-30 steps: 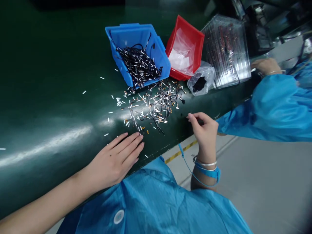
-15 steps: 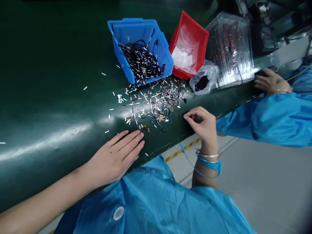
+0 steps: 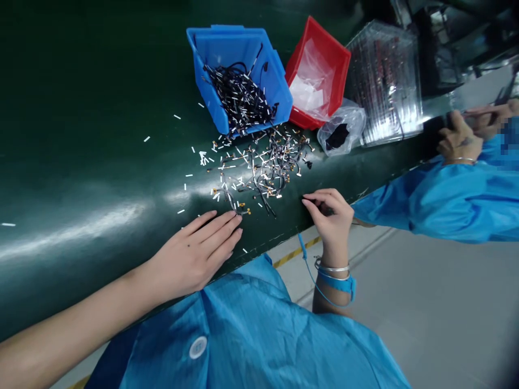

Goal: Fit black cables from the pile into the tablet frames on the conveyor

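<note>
My left hand [image 3: 194, 254] lies flat on the dark green belt [image 3: 81, 162], fingers stretched out and together, fingertips just short of a loose pile of small black wire parts with white tags [image 3: 259, 167]. My right hand [image 3: 330, 216] hovers at the belt's near edge, right of the pile, fingers curled in a pinch; whether anything is in it is too small to see. A blue strap with a coiled cord and a silver bangle circle that wrist [image 3: 336, 275].
A blue bin [image 3: 239, 70] holds more black wire parts. Beside it stand a red bin [image 3: 318, 73] with clear bags, a small clear bag with something black [image 3: 340, 132], and stacked clear trays [image 3: 385, 81]. At right are a co-worker's blue sleeve [image 3: 446, 200] and hands [image 3: 460, 140].
My right hand has drifted a little left toward the pile, still pinched. The co-worker's hand moved from the clear trays toward the right. My left hand stayed put.
</note>
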Motion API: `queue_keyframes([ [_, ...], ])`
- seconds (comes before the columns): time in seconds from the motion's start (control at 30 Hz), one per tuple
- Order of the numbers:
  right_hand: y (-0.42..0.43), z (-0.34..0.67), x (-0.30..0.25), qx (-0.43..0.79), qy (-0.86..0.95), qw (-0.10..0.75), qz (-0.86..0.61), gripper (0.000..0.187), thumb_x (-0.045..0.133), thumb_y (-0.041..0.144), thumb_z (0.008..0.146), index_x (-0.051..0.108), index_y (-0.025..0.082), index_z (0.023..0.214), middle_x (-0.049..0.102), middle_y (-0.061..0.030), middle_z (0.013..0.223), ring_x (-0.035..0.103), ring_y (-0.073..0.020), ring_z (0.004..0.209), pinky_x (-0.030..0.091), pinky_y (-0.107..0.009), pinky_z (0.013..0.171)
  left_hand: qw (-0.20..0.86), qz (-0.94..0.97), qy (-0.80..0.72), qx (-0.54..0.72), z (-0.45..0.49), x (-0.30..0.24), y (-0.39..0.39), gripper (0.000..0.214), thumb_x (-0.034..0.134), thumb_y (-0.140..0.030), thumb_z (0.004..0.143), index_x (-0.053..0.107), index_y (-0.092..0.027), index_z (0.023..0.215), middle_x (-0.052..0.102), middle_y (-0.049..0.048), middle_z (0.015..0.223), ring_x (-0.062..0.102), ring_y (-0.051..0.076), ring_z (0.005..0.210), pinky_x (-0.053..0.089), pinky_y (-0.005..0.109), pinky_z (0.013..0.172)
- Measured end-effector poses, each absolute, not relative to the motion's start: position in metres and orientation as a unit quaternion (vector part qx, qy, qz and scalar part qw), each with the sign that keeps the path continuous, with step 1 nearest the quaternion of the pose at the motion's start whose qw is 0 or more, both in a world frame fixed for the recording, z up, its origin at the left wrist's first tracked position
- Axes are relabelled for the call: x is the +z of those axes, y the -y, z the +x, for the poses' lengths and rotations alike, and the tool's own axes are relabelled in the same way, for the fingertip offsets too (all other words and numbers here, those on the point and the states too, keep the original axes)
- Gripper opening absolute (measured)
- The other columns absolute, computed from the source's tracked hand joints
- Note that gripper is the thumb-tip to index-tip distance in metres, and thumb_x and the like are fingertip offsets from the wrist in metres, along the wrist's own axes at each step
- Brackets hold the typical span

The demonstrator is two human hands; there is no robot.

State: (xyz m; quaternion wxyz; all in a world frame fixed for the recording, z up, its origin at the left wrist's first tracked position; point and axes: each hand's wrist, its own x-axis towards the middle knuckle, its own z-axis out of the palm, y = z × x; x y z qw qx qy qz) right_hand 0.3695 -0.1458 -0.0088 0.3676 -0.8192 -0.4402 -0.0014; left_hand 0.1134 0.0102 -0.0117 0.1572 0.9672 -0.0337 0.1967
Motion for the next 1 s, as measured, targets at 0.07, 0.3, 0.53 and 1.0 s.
queue_keyframes([
  [0.07,0.146,0.371,-0.011,0.008,0.443,0.367,-0.818,0.004,0.069,0.022,0.078,0.071,0.022,0.074,0.061,-0.0003,0.075,0.052,-0.0113,0.061,0.039,-0.026,0.049,0.156,0.968,0.031,0.192,0.113,-0.012,-0.010,0.033,0.045,-0.016,0.095,0.060,-0.003,0.121,0.059,0.0176,0.131,0.055,0.030,0.124,0.044,0.046,0.103],
  [0.3,0.129,0.345,-0.003,0.020,0.477,0.367,-0.798,0.006,0.068,0.018,0.080,0.068,0.022,0.075,0.062,0.0016,0.074,0.051,-0.0102,0.059,0.039,-0.025,0.050,0.157,0.978,0.024,0.137,0.114,-0.012,-0.009,0.042,0.038,-0.029,0.099,0.056,-0.005,0.128,0.052,0.0136,0.141,0.045,0.028,0.133,0.034,0.044,0.111],
  [0.53,0.085,0.308,-0.002,0.078,0.646,0.336,-0.680,0.007,0.062,0.017,0.086,0.065,0.022,0.083,0.066,-0.0002,0.078,0.061,-0.0139,0.076,0.050,-0.029,0.065,0.157,0.981,0.011,0.114,0.115,-0.016,-0.008,0.047,0.036,-0.033,0.098,0.052,-0.006,0.133,0.050,0.0149,0.142,0.041,0.028,0.136,0.028,0.045,0.113],
  [1.0,0.081,0.308,-0.007,0.018,0.693,0.288,-0.660,0.010,0.059,0.015,0.087,0.066,0.022,0.087,0.065,-0.0022,0.077,0.058,-0.0150,0.073,0.051,-0.030,0.065,0.164,0.981,0.000,0.101,0.116,-0.014,-0.008,0.047,0.039,-0.036,0.097,0.051,-0.008,0.134,0.051,0.0126,0.142,0.042,0.025,0.134,0.026,0.042,0.113],
])
